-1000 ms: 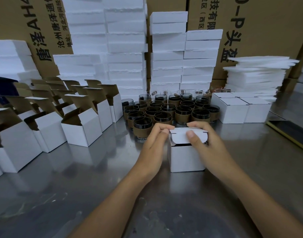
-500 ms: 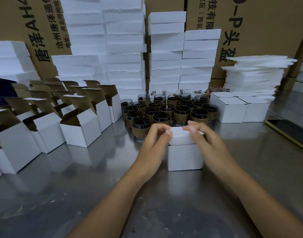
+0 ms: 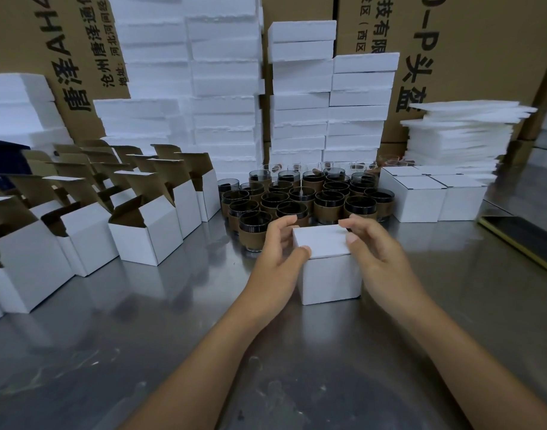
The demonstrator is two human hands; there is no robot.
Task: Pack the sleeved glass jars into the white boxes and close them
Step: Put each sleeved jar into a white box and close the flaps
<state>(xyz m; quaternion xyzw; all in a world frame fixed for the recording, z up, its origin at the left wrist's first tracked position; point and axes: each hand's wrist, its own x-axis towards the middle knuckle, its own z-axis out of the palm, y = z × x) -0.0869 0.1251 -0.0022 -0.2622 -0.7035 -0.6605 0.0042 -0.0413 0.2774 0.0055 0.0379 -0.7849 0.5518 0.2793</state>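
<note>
So the box [image 3: 328, 274] is sitting lid-down-flat on the steel table [image 3: 111, 352], right in the middle and near the person, with both hands working on its top. The left hand [image 3: 278, 256] is gripping the left side of the lid, thumb pressing on the near left corner and the fingers curling over the far edge. The right hand [image 3: 374, 252] is doing the same on the right side, thumb lying along the right edge and the fingers hooking over the far right corner (so both are pinching it narrow, not spread wide). Just beyond the box, the jars [image 3: 300, 197] are standing upright in a tight cluster, dark glass with brown sleeves, the nearest one almost touching the left hand's knuckles. To the left, rows of open boxes [image 3: 145, 240] are waiting with their brown flaps sticking up. To the right of the jars, a few shut boxes [image 3: 418, 197] are sitting side by side. Foam blocks [image 3: 225, 88] are stacking high along the far side, with thin foam sheets [image 3: 458, 135] piling up far right, all in front of big printed cartons [image 3: 467, 41]. A phone [image 3: 526, 240] is lying flat at the right edge.
</note>
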